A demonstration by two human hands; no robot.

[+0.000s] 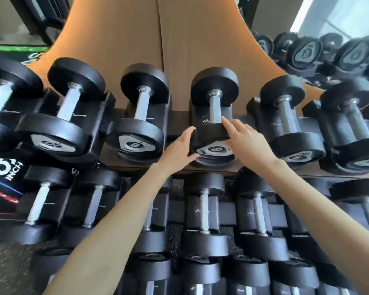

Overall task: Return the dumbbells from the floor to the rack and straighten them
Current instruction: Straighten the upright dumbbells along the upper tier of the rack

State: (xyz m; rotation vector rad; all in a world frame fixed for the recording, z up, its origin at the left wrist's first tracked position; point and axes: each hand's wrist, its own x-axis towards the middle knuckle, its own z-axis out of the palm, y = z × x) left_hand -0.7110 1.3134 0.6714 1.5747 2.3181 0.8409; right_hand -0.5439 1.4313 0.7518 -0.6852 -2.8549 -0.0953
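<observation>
1. Mostly, the work looked done: the dumbbell marked 8 sat in its cradle on the rack, top shelf, and I saw none left on the floor.
2. Straightening seemed to remain.
3. My left hand and right hand flanked its near head, fingers straight, pressing rather than gripping.

Dumbbell marked 8 on the rack, left hand and right hand touching its near head

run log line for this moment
phase: straightening | object: black round-headed steel-handled dumbbell marked 8, top tier of black metal rack | left hand: flat on near head's left side | right hand: fingers across its top
</observation>
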